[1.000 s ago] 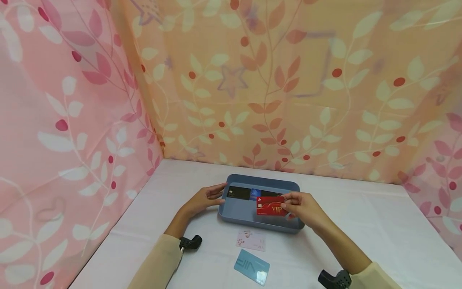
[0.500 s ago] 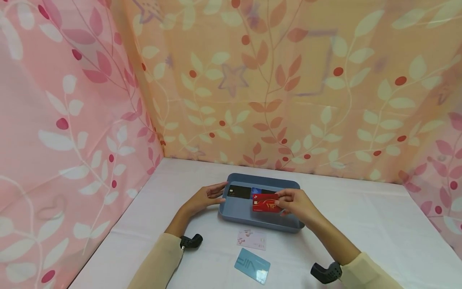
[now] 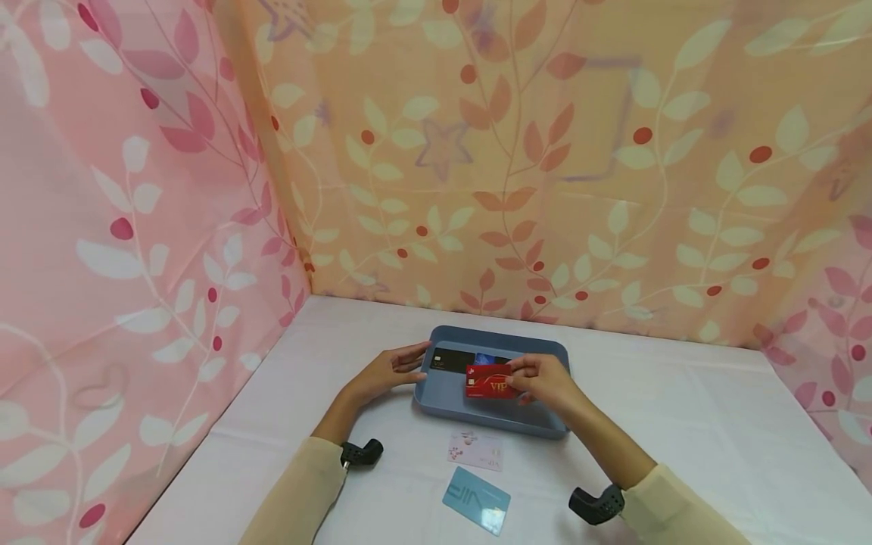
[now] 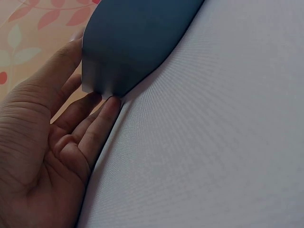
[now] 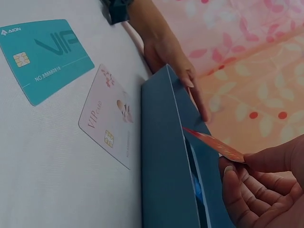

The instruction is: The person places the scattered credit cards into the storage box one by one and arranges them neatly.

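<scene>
My right hand [image 3: 545, 381] pinches a red VIP card [image 3: 485, 381] by its right end, above the blue-grey tray [image 3: 477, 418]; the right wrist view shows this red card [image 5: 216, 145] nearly edge-on over the tray's wall. My left hand [image 3: 388, 375] touches the tray's left end with fairly straight fingers, and in the left wrist view the fingertips meet the tray's outer wall [image 4: 128, 52]. Inside the tray lie a black VIP card [image 3: 450, 360] and a blue card [image 3: 484, 359]. A dark patch right of the blue one is mostly hidden by my right hand.
In front of the tray a pale pink VIP card [image 3: 475, 451] lies on the white tabletop [image 3: 695, 424]. Nearer still is a teal VIP card [image 3: 477, 501]. Floral cloth [image 3: 504, 189] stands behind and at both sides.
My right hand has carried the red card leftward over the tray, and more of the tray's right part shows. My left hand stays at the tray's left end.
</scene>
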The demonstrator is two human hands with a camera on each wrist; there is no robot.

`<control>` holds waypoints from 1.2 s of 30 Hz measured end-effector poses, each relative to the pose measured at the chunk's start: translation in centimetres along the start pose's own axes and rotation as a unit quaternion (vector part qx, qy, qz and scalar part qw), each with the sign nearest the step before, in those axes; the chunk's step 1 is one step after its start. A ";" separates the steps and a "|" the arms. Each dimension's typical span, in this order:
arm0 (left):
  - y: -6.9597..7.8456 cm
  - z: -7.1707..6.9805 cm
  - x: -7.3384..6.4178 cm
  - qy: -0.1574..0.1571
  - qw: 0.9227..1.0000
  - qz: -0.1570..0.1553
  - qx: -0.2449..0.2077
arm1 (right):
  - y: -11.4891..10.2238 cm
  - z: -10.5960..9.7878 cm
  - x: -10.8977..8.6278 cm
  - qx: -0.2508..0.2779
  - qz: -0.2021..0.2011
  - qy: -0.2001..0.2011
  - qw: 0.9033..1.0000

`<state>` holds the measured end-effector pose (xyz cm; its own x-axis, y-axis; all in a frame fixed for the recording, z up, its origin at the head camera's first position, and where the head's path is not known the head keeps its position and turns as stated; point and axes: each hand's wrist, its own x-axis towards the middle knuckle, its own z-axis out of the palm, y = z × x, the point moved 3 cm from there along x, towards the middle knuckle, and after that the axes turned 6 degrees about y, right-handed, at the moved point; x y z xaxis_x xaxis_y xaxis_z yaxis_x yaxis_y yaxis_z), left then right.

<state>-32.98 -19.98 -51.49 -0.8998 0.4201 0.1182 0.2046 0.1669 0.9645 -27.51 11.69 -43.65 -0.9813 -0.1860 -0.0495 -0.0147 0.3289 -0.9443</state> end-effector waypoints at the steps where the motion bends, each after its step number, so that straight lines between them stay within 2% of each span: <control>1: 0.0 0.0 0.0 0.001 1.000 -0.001 -0.001 | 0.1 0.2 0.1 0.005 0.002 0.000 1.000; 7: 0.1 0.1 0.0 -0.001 1.000 0.003 -0.004 | 0.7 1.2 0.5 0.038 0.024 -0.009 0.999; 13: 0.1 0.0 -0.1 -0.002 1.000 0.005 -0.005 | 1.5 2.3 0.9 0.050 0.039 -0.011 0.998; 20: -0.3 0.0 0.0 -0.002 1.000 -0.008 -0.013 | 2.4 3.4 1.4 0.083 0.076 -0.021 0.993; 36: 0.1 0.0 0.0 0.002 1.000 -0.009 0.004 | 2.9 5.6 3.1 0.115 0.116 -0.032 0.986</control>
<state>-32.96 -19.99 -51.43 -0.9048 0.4138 0.1007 0.1907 0.1821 0.9646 -29.49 6.84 -48.35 -0.9391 -0.1902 -0.2860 0.2598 0.1515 -0.9537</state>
